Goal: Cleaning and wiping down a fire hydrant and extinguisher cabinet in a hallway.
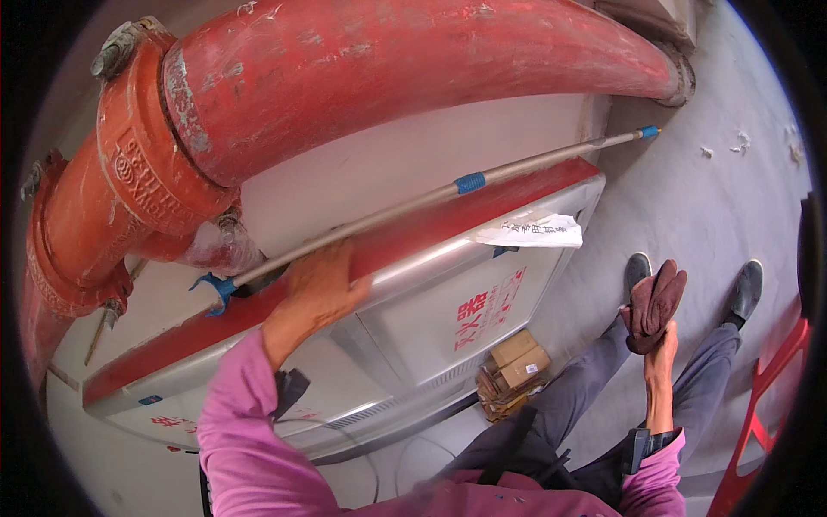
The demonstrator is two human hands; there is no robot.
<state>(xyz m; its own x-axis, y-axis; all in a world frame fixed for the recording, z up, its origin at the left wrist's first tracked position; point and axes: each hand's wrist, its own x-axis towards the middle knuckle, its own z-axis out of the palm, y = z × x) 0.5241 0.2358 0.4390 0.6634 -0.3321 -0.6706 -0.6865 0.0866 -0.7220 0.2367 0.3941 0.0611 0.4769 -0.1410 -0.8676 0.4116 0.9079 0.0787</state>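
My left hand (pixel 323 284) lies back-up over the red top (pixel 465 203) of a metal fire-equipment cabinet (pixel 400 342), with the thumb spread toward the front edge. Its fingers reach to a telescopic metal pole (pixel 387 213) with blue fittings, which slants along the cabinet top. Blur and the pole obscure the fingertips, so I cannot tell whether they grip anything. In front of my legs, my right hand (pixel 660 346) holds a folded dark brown cloth (pixel 654 304). A white paper strip (pixel 536 229) bearing writing hangs over the cabinet's top edge.
A large red pipe (pixel 413 71) with an orange coupling (pixel 139 165) crosses above the cabinet. Flattened cardboard boxes (pixel 520 362) lie on the floor between the cabinet and my legs. A red plastic stool (pixel 762 413) stands at the right. White scraps (pixel 740 142) lie on the grey floor.
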